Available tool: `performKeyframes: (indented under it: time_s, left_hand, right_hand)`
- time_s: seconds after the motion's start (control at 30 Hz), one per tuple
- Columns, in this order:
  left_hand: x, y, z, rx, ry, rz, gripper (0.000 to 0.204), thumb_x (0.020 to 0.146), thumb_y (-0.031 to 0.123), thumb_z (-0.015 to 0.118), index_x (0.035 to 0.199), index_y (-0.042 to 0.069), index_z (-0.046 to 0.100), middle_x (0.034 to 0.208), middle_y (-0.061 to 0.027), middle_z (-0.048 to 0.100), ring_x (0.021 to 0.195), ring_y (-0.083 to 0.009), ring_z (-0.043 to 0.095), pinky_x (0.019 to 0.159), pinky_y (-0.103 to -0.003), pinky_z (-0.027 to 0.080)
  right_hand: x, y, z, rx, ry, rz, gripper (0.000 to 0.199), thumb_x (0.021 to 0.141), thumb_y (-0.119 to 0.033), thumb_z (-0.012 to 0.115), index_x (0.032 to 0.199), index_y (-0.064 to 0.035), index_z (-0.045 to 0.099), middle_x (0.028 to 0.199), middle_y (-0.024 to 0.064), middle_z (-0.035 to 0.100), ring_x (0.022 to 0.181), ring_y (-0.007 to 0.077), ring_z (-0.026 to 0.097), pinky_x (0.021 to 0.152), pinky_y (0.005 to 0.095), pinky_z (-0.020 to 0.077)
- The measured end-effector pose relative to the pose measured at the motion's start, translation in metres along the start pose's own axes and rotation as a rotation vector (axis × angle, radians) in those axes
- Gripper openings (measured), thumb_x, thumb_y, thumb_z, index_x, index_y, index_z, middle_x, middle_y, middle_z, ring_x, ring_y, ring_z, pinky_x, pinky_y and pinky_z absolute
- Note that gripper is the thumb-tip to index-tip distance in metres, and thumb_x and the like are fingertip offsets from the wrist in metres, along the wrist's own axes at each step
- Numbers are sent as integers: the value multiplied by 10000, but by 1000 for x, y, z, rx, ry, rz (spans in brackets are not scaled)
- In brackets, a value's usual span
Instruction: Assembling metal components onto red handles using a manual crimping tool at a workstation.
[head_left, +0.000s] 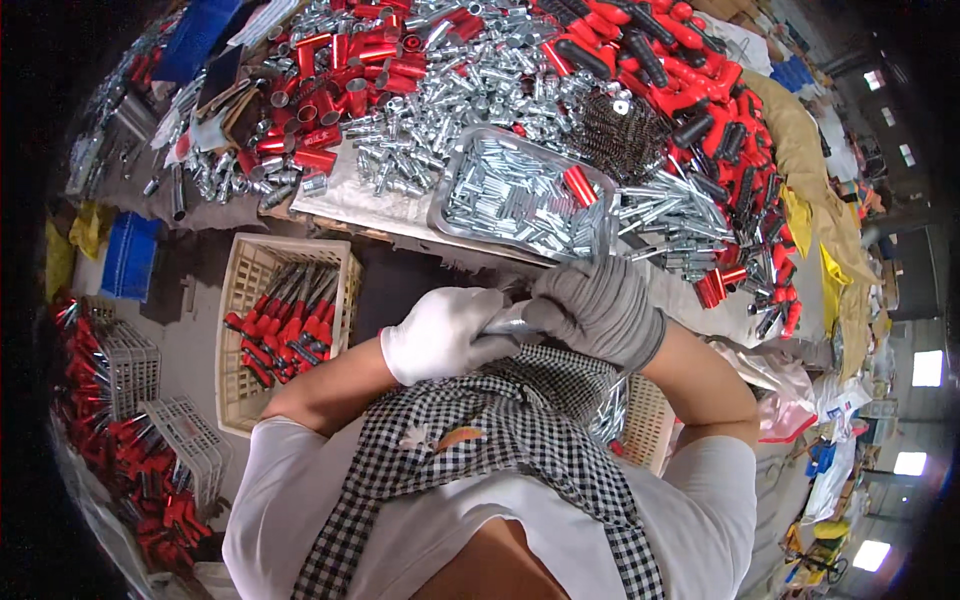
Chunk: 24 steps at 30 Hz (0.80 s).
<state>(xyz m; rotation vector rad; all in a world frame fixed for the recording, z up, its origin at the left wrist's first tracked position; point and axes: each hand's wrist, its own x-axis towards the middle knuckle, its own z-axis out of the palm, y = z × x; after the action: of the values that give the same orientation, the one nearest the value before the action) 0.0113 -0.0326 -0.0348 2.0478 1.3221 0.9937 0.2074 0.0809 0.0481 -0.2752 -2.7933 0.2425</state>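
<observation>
In front of my chest, my left hand, in a white glove, is closed around a silvery metal tube. My right hand, in a grey glove, is closed at the other end of the same tube, its fingers bent over it. The two hands nearly touch, and the gloves cover much of the piece. Just beyond them, at the table's near edge, lies a metal tray full of small silvery pins, with a red sleeve on top.
Heaped on the table are silvery fittings, red sleeves, dark springs and red-and-black handles. To my left stands a cream plastic crate holding red-handled tools. Grey crates and a blue bin sit farther left.
</observation>
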Motion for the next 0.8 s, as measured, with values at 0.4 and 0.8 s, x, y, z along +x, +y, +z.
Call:
performKeyframes:
  time_s: [0.4,0.8]
  left_hand:
    - [1,9,3,78,92,92,302,689,98,731,949,3,609,748,-160,587,651,-368,599,594,-439,480]
    - [2,-18,-42,-1188,27,648,280,872,314,677,738,110,539,682,-48,580,657,-220,559,575,-345,460]
  right_hand:
    - [-8,-4,-6,288,-78,4,348,761,-274,769,1055,-124,660,912,91,671,743,307,661,637,392,531]
    - [-57,33,114,1045,-127,287,843,795,-666,659,1252,31,530,856,100,643,866,247,629,856,343,481]
